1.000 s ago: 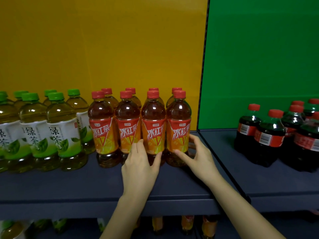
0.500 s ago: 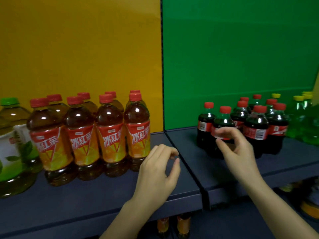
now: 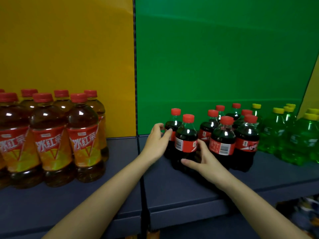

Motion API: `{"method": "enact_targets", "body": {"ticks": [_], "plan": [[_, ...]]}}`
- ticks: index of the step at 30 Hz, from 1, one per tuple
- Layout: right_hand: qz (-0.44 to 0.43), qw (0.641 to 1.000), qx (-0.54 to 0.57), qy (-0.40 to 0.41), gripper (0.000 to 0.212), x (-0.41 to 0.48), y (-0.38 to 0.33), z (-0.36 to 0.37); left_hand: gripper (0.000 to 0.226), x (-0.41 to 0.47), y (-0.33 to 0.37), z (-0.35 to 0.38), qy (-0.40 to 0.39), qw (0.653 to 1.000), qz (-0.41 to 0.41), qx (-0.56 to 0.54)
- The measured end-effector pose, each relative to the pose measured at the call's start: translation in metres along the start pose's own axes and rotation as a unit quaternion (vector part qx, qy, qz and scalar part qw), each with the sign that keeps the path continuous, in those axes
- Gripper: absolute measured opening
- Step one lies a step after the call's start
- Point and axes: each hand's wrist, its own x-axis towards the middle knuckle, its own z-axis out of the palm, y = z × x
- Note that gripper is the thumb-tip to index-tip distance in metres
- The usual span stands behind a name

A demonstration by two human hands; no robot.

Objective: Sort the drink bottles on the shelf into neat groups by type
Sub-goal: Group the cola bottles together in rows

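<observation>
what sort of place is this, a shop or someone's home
Probably a shop-style drinks display, perhaps a mock-up: a dark shelf carries grouped rows of identical iced tea bottles, cola bottles and green soda bottles, with a plain yellow panel and green panel behind.

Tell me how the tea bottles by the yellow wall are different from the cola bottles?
The tea bottles are taller and fatter; the cola bottles are small. Tea bottles hold see-through brown drink; cola bottles look almost black. Nobody touches the tea bottles; the left hand and right hand hold cola bottles. Both kinds are red-capped and upright.
</observation>
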Motion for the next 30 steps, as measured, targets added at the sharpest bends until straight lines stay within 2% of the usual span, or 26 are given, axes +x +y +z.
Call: {"method": "enact_targets", "body": {"ticks": [3,6,11,15,18,21,24,28,30], "plan": [[-0.035,0.996,-0.061,0.049,0.070,0.002,0.008,0.004,0.035,0.005,-0.004,0.015,-0.011,0.993,-0.018,-0.113],[-0.031,0.997,-0.036,0.067,0.067,0.003,0.017,0.007,0.036,0.007,-0.013,0.018,-0.044,0.987,-0.019,-0.156],[0.006,0.998,0.036,0.059,0.059,0.010,0.021,0.002,0.054,0.021,-0.027,0.008,-0.087,0.989,0.004,-0.120],[0.010,0.997,0.040,0.064,0.060,0.010,0.023,0.000,0.056,0.026,-0.029,0.008,-0.077,0.993,0.010,-0.092],[0.006,0.997,0.033,0.064,0.069,0.010,0.025,0.000,0.059,0.027,-0.033,-0.007,-0.088,0.994,0.013,-0.059],[0.003,0.998,0.029,0.064,0.074,0.011,0.024,0.001,0.066,0.024,-0.038,-0.025,-0.127,0.988,-0.009,-0.090],[-0.003,0.998,0.024,0.059,0.075,0.014,0.024,0.003,0.063,0.017,-0.038,-0.032,-0.144,0.984,-0.017,-0.104],[0.005,0.999,0.010,0.042,0.076,0.024,0.022,0.007,0.075,0.008,-0.039,-0.025,-0.098,0.994,-0.014,-0.050],[0.014,0.999,0.004,0.036,0.076,0.032,0.020,0.009,0.072,0.006,-0.040,-0.022,-0.069,0.997,-0.007,-0.043]]}}
